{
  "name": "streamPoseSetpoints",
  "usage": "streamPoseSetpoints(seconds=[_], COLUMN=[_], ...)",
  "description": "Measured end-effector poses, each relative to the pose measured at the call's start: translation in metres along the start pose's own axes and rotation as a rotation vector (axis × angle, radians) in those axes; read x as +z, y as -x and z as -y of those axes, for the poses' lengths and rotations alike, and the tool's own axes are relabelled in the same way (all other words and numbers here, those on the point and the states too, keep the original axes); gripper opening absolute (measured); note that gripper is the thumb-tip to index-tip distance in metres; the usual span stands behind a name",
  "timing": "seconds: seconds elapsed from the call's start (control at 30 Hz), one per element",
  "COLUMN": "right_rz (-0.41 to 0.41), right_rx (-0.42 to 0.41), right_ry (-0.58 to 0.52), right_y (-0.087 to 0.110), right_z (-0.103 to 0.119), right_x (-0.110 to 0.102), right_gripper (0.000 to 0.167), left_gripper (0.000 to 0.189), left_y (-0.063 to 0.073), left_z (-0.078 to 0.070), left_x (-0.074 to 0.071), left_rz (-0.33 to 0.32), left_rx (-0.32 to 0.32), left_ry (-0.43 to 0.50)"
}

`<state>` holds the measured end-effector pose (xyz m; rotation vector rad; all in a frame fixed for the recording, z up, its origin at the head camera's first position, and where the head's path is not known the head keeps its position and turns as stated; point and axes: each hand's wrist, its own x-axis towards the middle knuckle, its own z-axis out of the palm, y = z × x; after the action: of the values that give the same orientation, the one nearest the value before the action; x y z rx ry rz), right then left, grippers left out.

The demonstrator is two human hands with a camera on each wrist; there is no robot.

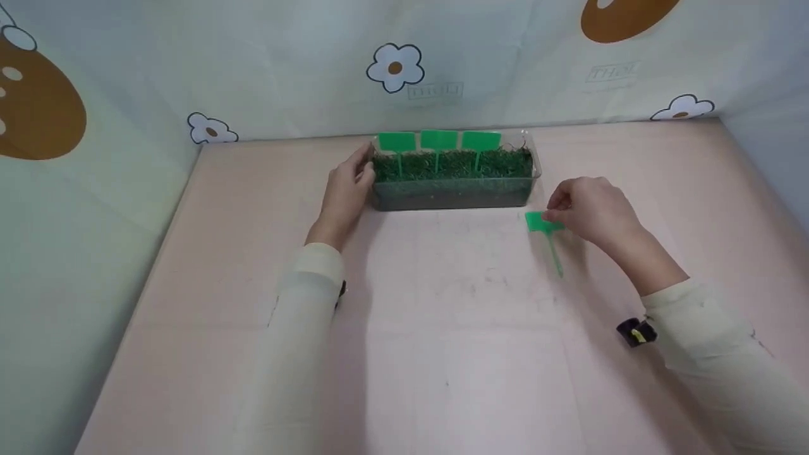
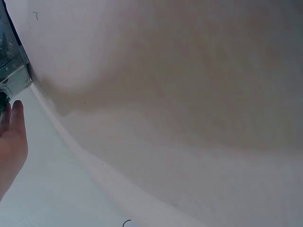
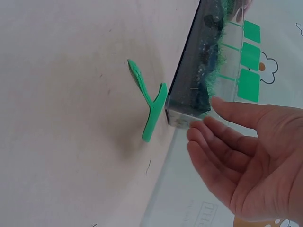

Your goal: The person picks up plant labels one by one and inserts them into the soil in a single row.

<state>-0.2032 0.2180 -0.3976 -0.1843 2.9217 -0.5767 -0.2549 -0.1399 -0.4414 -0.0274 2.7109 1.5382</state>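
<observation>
A clear plastic box [image 1: 452,197] holds dark soil and green grass. Three green plant labels [image 1: 437,140] stand upright in it in a row. At the box's left end, my left hand [image 1: 344,196] touches the wall near the corner, its fingers extended in the left wrist view. A further green T-shaped plant label [image 3: 154,109] lies on the table off the box's right end. My right hand [image 1: 594,208] is over this label; its fingertips overlap the label's plate in the head view. In the right wrist view, the thumb and loosely bent fingers [image 3: 208,156] are apart from the label.
The pale pink tabletop [image 1: 442,354] extends in front of the box. Close behind the box rises a pale sheet [image 1: 303,69] printed with flowers and brown shapes. A black strap [image 1: 635,332] is on my right sleeve.
</observation>
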Motion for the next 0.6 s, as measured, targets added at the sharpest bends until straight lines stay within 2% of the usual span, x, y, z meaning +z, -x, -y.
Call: streamPoseSetpoints(seconds=[0.27, 0.5, 0.6], right_rz=[0.224, 0.379, 0.422], right_rx=[0.038, 0.097, 0.109], right_ry=[0.123, 0.206, 0.220], right_y=[0.0041, 0.0060, 0.0060], right_z=[-0.0022, 0.0007, 0.0007], right_x=[0.0024, 0.0033, 0.0049], right_gripper=[0.020, 0.024, 0.023], left_gripper=[0.051, 0.051, 0.051], left_y=[-0.0026, -0.0023, -0.0023], left_z=[0.0021, 0.0017, 0.0012], left_x=[0.0010, 0.0013, 0.0014], left_rz=[-0.008, -0.013, -0.012], left_rx=[0.017, 0.011, 0.013], left_ry=[-0.006, -0.005, -0.011])
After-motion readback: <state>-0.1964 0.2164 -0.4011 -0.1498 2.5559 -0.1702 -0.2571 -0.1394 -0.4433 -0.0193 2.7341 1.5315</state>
